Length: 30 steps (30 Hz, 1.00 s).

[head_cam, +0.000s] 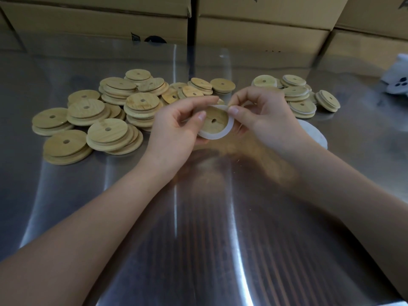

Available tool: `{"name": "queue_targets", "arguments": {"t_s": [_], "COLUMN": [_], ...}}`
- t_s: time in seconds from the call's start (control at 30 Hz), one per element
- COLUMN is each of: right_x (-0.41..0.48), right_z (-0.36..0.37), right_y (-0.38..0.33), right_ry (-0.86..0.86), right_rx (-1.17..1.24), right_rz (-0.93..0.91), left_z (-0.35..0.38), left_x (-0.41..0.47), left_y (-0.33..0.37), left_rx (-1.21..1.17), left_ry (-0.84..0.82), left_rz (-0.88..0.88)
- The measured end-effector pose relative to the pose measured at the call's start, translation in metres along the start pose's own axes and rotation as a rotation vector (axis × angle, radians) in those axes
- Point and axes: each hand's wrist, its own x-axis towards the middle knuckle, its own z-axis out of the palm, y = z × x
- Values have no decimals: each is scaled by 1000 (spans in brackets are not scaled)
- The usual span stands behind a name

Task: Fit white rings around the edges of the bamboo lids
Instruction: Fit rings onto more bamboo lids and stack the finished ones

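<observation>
Head view. We record a round, pale bamboo lid with a small centre hole (212, 120) held above a brushed stainless-steel table (198, 228), between the two hands and roughly at the middle of the frame. A white flexible ring (229, 127) lies around the lid's lower and right edge; at the top it stands off the rim in a small raised loop.

The left hand (176, 129) grips the lid from the left, its thumb on the face near the rim and its fingers curled behind and over the top edge. The right hand (262, 115) pinches the raised part of the ring between thumb and forefinger at the lid's upper right. We cannot tell how its other fingers lie behind the lid.

On the table to the left sits a loose heap of bare bamboo lids (103, 115), several stacked on one another. A smaller heap of bamboo lids with pale edges (298, 96) sits to the right, beyond the right hand. A flat white mass (315, 133) shows just behind the right wrist. Brown cardboard boxes (265, 29) line the far edge of the table.
</observation>
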Motion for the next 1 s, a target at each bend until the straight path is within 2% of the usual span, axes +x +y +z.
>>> {"name": "queue_targets", "arguments": {"t_s": [0.47, 0.7, 1.0], "right_x": [-3, -3, -3], "right_z": [3, -2, -4], "right_y": [-1, -1, -4], "right_ry": [70, 1, -66], "right_rx": [-9, 11, 2], "right_rz": [22, 42, 87], "left_z": [-1, -1, -3], "left_x": [-1, -3, -3], "left_y": [2, 3, 2], "left_rx": [43, 80, 18], "left_ry": [-59, -49, -25], "left_rz": [-36, 18, -31]}}
